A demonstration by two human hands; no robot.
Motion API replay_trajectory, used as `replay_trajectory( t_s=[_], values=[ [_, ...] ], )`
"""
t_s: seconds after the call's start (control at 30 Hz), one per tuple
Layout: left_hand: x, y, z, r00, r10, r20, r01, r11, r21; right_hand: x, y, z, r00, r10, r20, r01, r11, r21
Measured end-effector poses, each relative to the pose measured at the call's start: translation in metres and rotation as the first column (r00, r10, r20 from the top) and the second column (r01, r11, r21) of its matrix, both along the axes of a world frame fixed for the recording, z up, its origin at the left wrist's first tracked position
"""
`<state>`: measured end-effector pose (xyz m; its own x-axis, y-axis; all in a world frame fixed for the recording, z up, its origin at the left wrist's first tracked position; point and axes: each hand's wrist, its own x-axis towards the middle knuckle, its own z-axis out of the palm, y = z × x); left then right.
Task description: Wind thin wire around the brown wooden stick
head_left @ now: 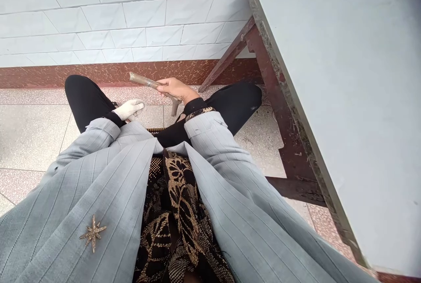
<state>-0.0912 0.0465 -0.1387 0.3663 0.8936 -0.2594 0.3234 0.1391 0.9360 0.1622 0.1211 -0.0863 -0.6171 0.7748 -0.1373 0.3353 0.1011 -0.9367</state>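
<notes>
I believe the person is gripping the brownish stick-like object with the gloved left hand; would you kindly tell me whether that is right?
Not quite: the head view shows the brownish stick-like object gripped by the bare right hand, not the gloved left hand.

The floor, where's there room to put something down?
Bare floor shows from the left knee out to the picture's left edge. A smaller patch lies between the right knee and the table's brown frame. Between the knees it's crowded: gloved left hand, right hand and its stick.
</notes>
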Motion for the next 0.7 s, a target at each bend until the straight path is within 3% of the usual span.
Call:
replay_trajectory(
  t_s=[0.13,0.43,0.57,0.7],
  values=[
    [0.001,-0.002,0.004,0.997,0.025,-0.071,-0.025,1.0,0.001,-0.003,0.005,-0.007,0.953,-0.159,0.257,0.134,0.985,0.11],
    [0.004,-0.004,0.003,0.986,-0.009,-0.167,0.013,1.0,0.021,-0.007,0.018,-0.029,0.858,-0.165,0.486,0.102,0.983,0.153],
    [0.007,-0.004,0.001,0.975,-0.011,-0.224,0.022,0.999,0.047,-0.016,0.011,-0.03,0.772,-0.12,0.624,-0.023,0.976,0.215],
    [0.008,-0.003,0.002,0.965,-0.046,-0.259,0.073,0.993,0.096,-0.019,0.004,-0.031,0.69,0.078,0.72,-0.223,0.969,0.109]
  ],
)
